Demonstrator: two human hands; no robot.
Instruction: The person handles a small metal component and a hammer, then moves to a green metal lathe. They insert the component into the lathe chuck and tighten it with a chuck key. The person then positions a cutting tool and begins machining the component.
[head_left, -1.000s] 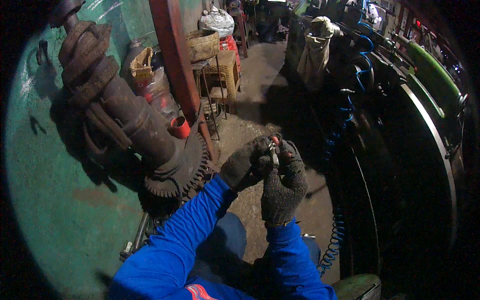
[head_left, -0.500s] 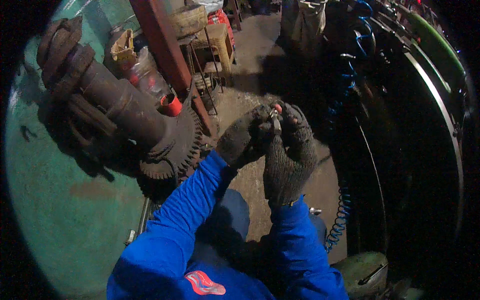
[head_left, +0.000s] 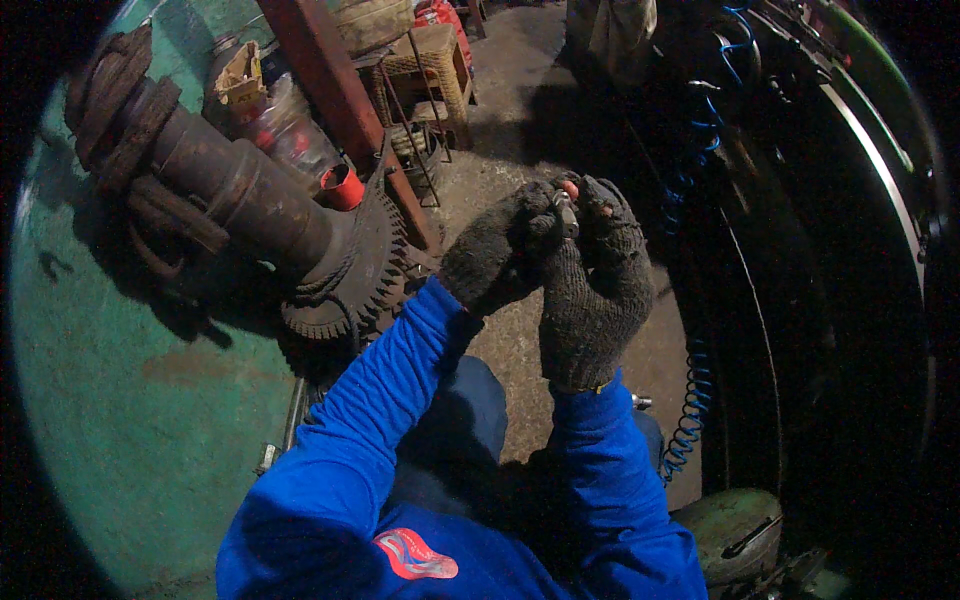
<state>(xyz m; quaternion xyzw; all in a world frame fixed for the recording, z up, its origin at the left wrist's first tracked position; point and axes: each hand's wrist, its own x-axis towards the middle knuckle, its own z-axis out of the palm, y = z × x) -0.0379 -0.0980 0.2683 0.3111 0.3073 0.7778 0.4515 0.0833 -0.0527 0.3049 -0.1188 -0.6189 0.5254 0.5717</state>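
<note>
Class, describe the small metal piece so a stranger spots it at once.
Follow the blue sleeves up to the gloved left hand and right hand. Where these meet sits the small metal piece, its silvery shine setting it apart from the dark gloves.

Left hand (head_left: 493, 243), right hand (head_left: 597, 300) (both gloved) — fingers (head_left: 570, 189) curled close together, forearms (head_left: 375, 375) angled forward

- Grey knit-gloved left hand (head_left: 497, 243) and grey knit-gloved right hand (head_left: 597, 300), closed together on a small silvery metal piece (head_left: 566, 214)
- Brown toothed wheel (head_left: 362, 272), left
- Coiled blue hose (head_left: 690, 420), right
</note>
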